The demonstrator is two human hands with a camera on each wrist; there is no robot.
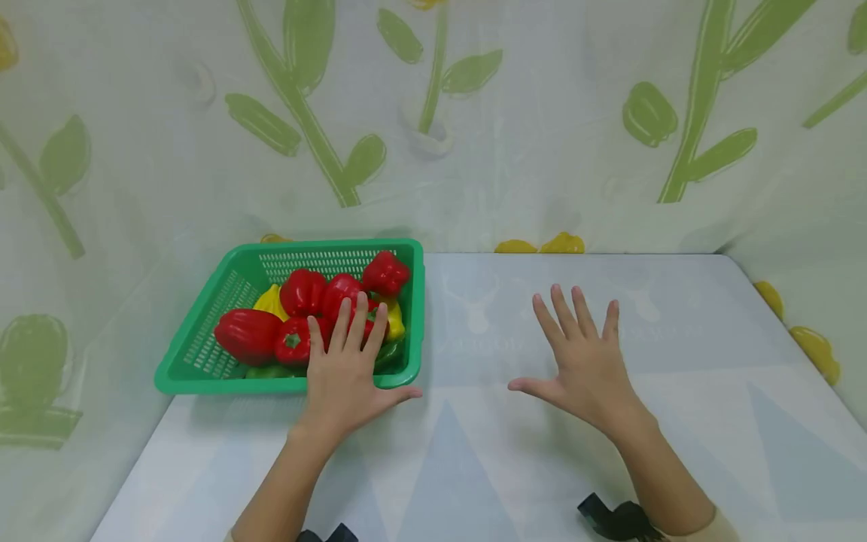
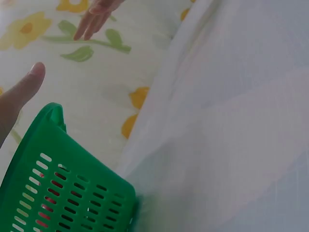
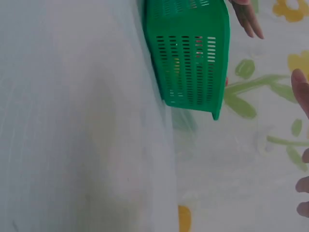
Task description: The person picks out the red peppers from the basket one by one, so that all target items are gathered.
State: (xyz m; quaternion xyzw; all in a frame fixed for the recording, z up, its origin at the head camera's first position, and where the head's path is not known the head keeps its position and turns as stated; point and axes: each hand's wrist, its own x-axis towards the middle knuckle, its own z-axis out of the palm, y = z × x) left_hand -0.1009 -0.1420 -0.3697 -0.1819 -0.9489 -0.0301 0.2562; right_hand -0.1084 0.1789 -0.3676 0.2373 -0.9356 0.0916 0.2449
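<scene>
Both hands are held up with fingers spread and nothing in them. The left hand (image 1: 344,376) appears in front of the near right part of a green plastic basket (image 1: 230,387), hiding some of its contents; in the left wrist view only its thumb (image 2: 26,87) shows clearly. Inside the basket lie several red bell peppers (image 1: 249,336), yellow peppers (image 1: 271,303) and green peppers (image 1: 272,372). To the right of the basket, the right hand (image 1: 588,373) hovers over the table, apart from anything. The basket's slotted side (image 3: 193,67) shows in the right wrist view.
A pale cloth with blue triangles and faint deer prints covers the table (image 1: 467,459). Behind it hangs a white curtain (image 1: 528,150) with green leaves and yellow flowers. Dark straps with camera mounts (image 1: 619,519) sit at the wrists.
</scene>
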